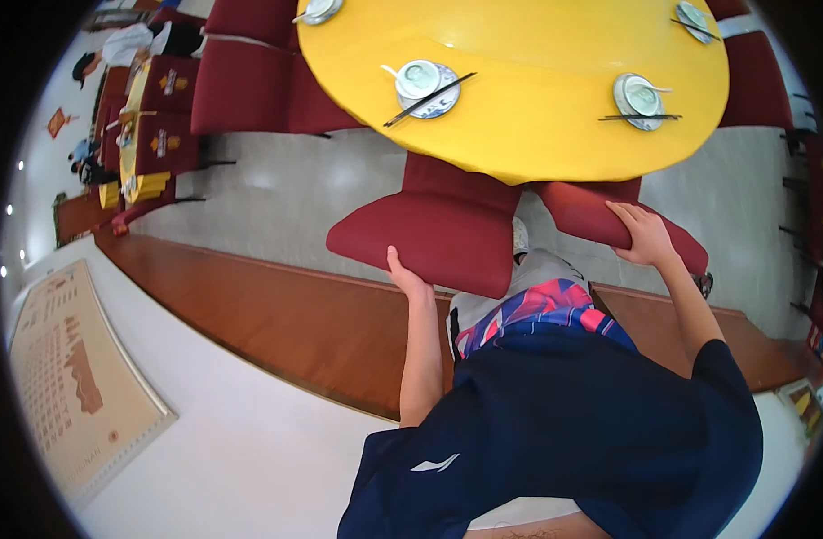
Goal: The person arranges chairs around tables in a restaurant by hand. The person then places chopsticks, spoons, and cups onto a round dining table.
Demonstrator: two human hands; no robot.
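Observation:
Two dark red chairs stand side by side in front of me, at the near edge of a round table with a yellow cloth (pixel 537 135). My left hand (pixel 410 274) is at the near edge of the left chair (pixel 429 235), thumb up on it and the other fingers hidden beneath. On the right chair (pixel 578 214), my right hand (pixel 642 235) rests over the top with its fingers bent round the edge. On the cloth beyond are a bowl with a spoon and plate (pixel 420 81) and another such setting (pixel 641 97), each with dark chopsticks.
More red chairs (pixel 250 85) stand at the left and right of the table. Wood panelling (pixel 250 305) and a white wall with a framed picture (pixel 79 386) run along the lower left. A person in a cap (pixel 128 45) is at the far upper left.

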